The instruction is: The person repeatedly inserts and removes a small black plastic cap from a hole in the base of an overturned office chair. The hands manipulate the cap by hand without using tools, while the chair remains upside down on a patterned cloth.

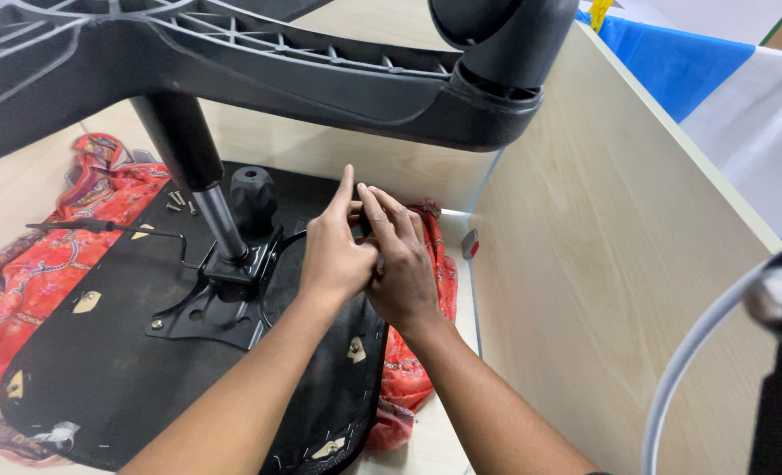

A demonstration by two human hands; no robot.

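Both hands, left and right, meet fingers curled over the seat, pinching something small and hidden; seat lies upturned on red cloth near the desk's right wall.

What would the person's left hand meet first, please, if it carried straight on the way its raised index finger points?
Probably the pale wooden back panel under the dark grey plastic chair base; the left hand seems to have a free line, though depth is unclear.
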